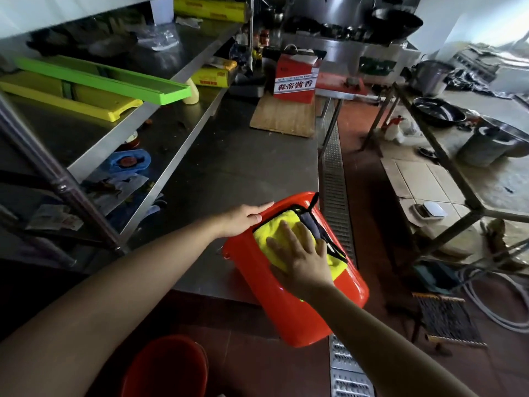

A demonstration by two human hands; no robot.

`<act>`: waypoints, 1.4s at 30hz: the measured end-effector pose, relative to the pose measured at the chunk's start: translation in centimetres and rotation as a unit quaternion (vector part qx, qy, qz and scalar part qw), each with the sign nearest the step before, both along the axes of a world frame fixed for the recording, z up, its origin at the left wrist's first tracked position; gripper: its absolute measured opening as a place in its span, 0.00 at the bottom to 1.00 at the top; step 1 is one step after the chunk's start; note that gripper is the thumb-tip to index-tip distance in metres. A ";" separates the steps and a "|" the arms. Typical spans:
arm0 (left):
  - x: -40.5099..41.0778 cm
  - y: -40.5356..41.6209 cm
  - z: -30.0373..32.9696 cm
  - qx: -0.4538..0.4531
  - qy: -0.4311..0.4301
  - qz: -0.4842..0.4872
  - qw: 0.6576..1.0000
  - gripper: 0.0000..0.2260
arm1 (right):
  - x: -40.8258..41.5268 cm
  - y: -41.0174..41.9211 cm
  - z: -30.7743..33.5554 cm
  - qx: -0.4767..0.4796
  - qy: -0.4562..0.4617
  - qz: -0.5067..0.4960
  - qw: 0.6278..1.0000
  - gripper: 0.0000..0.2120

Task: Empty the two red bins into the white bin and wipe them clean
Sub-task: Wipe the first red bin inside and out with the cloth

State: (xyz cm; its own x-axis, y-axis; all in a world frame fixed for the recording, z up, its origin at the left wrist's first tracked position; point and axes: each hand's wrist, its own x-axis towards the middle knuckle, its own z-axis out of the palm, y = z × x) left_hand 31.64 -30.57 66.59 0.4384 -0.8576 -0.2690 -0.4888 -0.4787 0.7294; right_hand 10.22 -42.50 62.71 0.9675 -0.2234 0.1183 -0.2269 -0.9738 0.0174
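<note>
Left hand [243, 219] steadies red bin [289, 299] on its side at near desk [229, 156] edge; right hand [303, 253], fingers flat, presses yellow cloth [272, 230] against bin wall. Wiping in progress. Second red bin [169, 365] on floor, near left, apparently still to wipe. White bin not in view.

A steel counter [229, 156] runs into the distance. At its far end, a red carton [294, 78] stands on a wooden board [282, 117]. Left, shelves hold green [100, 77] and yellow trays [71, 100]. Right, a floor drain grate [335, 179].

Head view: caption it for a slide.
Right hand presses yellow cloth on tilted red plastic bin; left hand steadies its end.
</note>
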 end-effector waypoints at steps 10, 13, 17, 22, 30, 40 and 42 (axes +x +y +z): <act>-0.2 1.2 -0.3 0.009 -0.026 -0.013 1.000 0.22 | 2.9 2.4 -1.1 -0.086 -0.006 0.074 0.994 0.31; -0.2 2.1 -0.7 0.003 -0.047 -0.012 0.999 0.23 | 3.2 1.3 -0.9 -0.062 0.019 0.041 0.997 0.36; -0.4 2.9 -1.1 -0.003 -0.016 0.005 1.000 0.23 | 3.4 -2.6 0.0 0.022 0.014 -0.007 1.000 0.35; -0.9 3.2 -0.7 0.020 -0.014 0.025 0.999 0.22 | 3.8 -8.5 1.3 0.252 -0.004 -0.122 0.960 0.29; -0.8 2.3 -0.4 0.010 -0.049 0.022 0.999 0.25 | 2.7 -0.4 -0.6 0.027 -0.004 -0.020 0.999 0.30; -1.7 3.2 -0.6 0.004 -0.049 0.033 0.998 0.24 | 1.4 -1.0 -1.2 -0.002 -0.017 0.047 0.999 0.29; -1.9 3.3 -0.6 0.011 -0.039 0.042 0.998 0.24 | 1.0 -4.3 -0.7 0.077 -0.023 -0.023 0.997 0.30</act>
